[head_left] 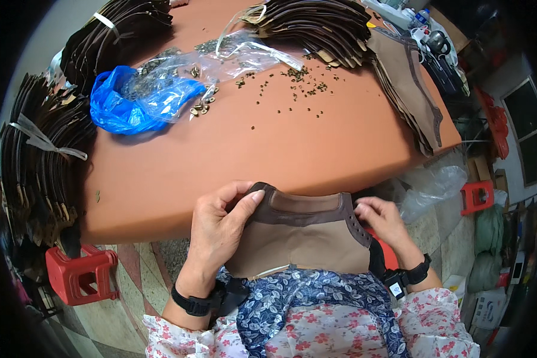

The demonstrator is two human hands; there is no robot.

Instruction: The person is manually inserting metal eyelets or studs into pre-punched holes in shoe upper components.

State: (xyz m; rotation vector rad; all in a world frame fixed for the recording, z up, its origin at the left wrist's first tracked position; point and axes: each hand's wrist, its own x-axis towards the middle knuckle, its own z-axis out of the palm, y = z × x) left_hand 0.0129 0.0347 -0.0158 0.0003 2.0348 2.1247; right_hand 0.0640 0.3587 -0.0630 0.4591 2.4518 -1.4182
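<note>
Left hand (216, 230) pinching corner of brown shoe piece (301, 235), piece spreading between both hands, near blue apron (268, 304). Right hand (385, 221) curling just beside holed edge (358, 229); cannot tell whether gripping anything. Beyond hands, table (179, 179) bearing blue bag (109, 106), scattered metal bits (298, 74); dark bundle (39, 170) lying farther left.
</note>
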